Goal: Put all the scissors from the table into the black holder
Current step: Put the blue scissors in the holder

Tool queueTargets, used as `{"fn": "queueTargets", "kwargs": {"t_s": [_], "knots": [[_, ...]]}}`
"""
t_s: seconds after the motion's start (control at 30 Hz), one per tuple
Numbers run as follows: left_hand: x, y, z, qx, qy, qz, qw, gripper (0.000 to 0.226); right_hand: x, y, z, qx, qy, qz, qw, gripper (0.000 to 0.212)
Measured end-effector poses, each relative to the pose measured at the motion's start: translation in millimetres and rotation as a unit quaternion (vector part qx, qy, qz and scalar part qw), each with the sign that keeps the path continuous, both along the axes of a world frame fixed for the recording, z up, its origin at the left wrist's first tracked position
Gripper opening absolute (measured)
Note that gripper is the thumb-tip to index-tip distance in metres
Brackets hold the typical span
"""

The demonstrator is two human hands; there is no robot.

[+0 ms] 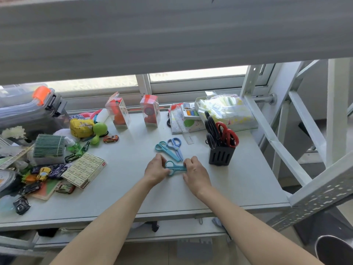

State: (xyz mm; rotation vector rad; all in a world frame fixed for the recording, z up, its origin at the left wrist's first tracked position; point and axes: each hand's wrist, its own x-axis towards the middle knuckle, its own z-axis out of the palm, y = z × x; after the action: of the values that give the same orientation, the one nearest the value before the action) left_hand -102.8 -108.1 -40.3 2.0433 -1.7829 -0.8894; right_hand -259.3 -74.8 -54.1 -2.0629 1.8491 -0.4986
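Small teal scissors point(174, 167) lie flat on the grey table point(238, 180) between my hands. My left hand point(156, 169) grips the handle end; my right hand point(193, 171) holds the blade end. Just behind them lie two more small scissors, one teal point(165, 148) and one blue-violet point(175, 146), touching each other. The black holder point(221, 154) stands to the right of my right hand, with black-handled scissors point(211, 127) and red-handled scissors point(228, 134) standing in it.
Toy cars, a yellow pouch point(81, 128), a green toy and a flat box point(86, 170) crowd the table's left side. Two clear gift boxes point(150, 110) and stationery packs point(223, 107) stand at the back. A white metal frame point(286, 144) slants along the right.
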Motion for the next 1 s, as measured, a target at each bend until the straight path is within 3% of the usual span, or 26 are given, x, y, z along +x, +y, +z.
{"fn": "queueTargets", "kwargs": {"t_s": [0.13,0.3,0.37,0.47,0.57,0.83,0.93,1.0], "knots": [[-3.7,6.2,21.9,0.090,0.153,-0.015,0.984,0.024,-10.4,8.5,-2.0,-0.050,0.005,0.006,0.999,0.030],[-26.6,11.5,69.7,0.121,0.262,-0.088,0.953,0.024,-25.6,20.4,0.8,-0.144,-0.023,0.008,0.989,0.017],[-39.3,11.0,82.9,0.139,0.284,-0.114,0.942,0.028,-34.0,27.4,2.1,-0.176,-0.078,-0.009,0.981,0.010],[-58.0,5.8,90.2,0.128,0.272,-0.126,0.945,0.033,-52.0,42.1,5.7,-0.207,-0.177,-0.046,0.961,0.004],[-73.4,0.5,84.8,0.094,0.256,-0.111,0.956,0.030,-75.8,57.3,13.4,-0.233,-0.254,-0.091,0.934,0.014],[-110.8,-18.1,58.5,0.033,0.241,-0.098,0.965,0.050,-141.3,36.3,70.3,-0.322,-0.322,-0.200,0.868,0.014],[-121.4,-24.3,59.2,0.061,0.243,-0.116,0.961,0.046,-148.8,7.5,91.6,-0.288,-0.338,-0.192,0.875,0.031],[-124.5,-27.4,60.4,0.075,0.237,-0.122,0.961,0.046,-149.1,-7.4,100.8,-0.259,-0.312,-0.167,0.898,0.030]]}}
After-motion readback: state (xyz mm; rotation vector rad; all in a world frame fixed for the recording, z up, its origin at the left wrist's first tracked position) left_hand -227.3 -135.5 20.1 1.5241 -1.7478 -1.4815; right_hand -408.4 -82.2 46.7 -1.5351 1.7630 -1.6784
